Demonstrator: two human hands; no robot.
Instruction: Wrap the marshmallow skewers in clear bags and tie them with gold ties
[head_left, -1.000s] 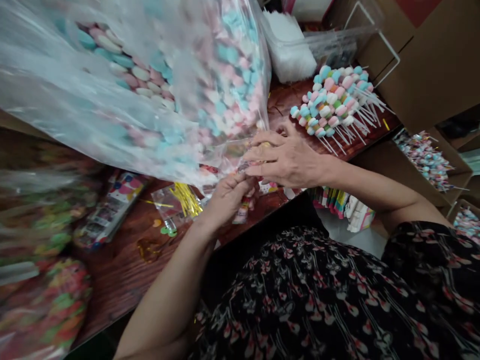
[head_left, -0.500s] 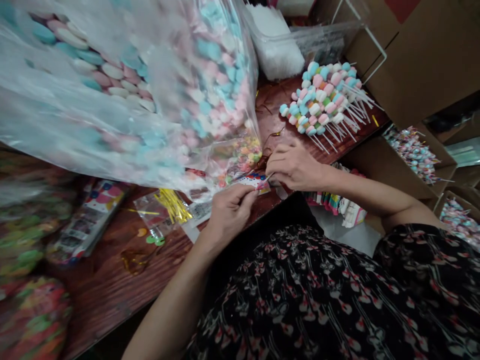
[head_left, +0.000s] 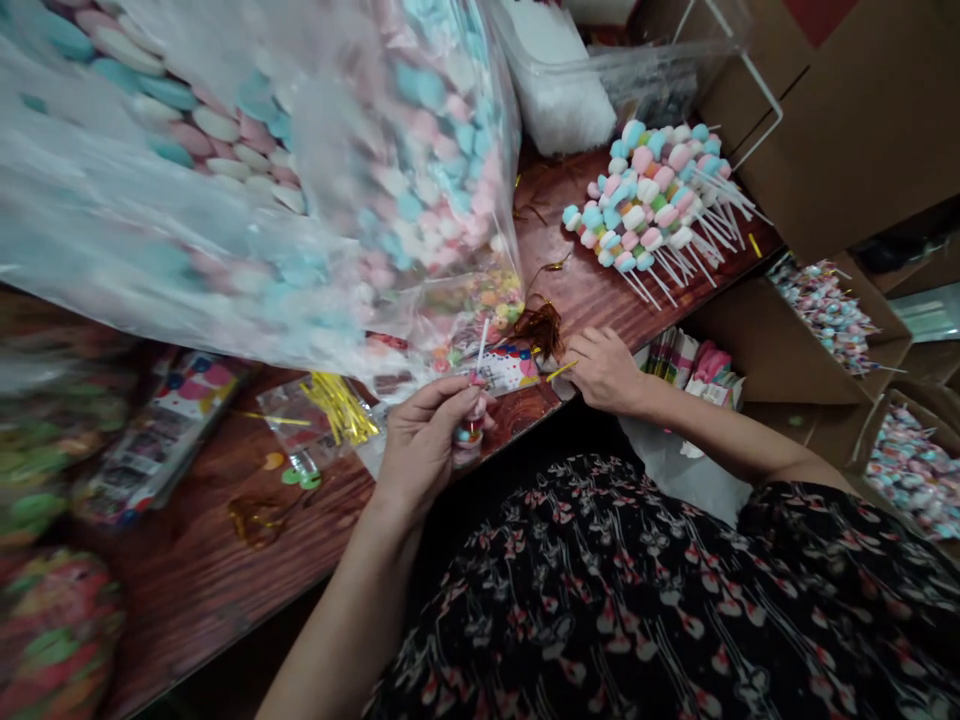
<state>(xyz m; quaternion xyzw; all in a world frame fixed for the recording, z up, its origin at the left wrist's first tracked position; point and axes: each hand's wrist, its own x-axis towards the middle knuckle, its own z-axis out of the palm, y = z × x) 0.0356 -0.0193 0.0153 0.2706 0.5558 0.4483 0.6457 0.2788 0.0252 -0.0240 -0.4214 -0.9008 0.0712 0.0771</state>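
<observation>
My left hand [head_left: 420, 430] is closed around the gathered neck of a wrapped marshmallow stick [head_left: 468, 436]. Its white stick points up past my thumb, and the bagged candy hangs below my fingers. A short gold twist tie [head_left: 561, 371] is pinched in the fingertips of my right hand [head_left: 609, 372], a little to the right and apart from the wrapped stick. Close beyond my right fingers lies a bundle of brown-gold twist ties [head_left: 541, 328]. Flat printed bags [head_left: 511, 366] lie on the table between my hands.
A big clear bag of marshmallows [head_left: 427, 150] covers the table's far left. Unwrapped marshmallow sticks [head_left: 652, 195] are piled at the right. Yellow twist ties [head_left: 341, 408] and printed packets [head_left: 154, 435] lie left. Boxes with wrapped sticks [head_left: 829, 315] stand beyond the right edge.
Both hands were together over the printed bags; now they are apart. My left hand has drawn back left with the wrapped stick upright, and my right hand has moved right, showing a gold twist tie.
</observation>
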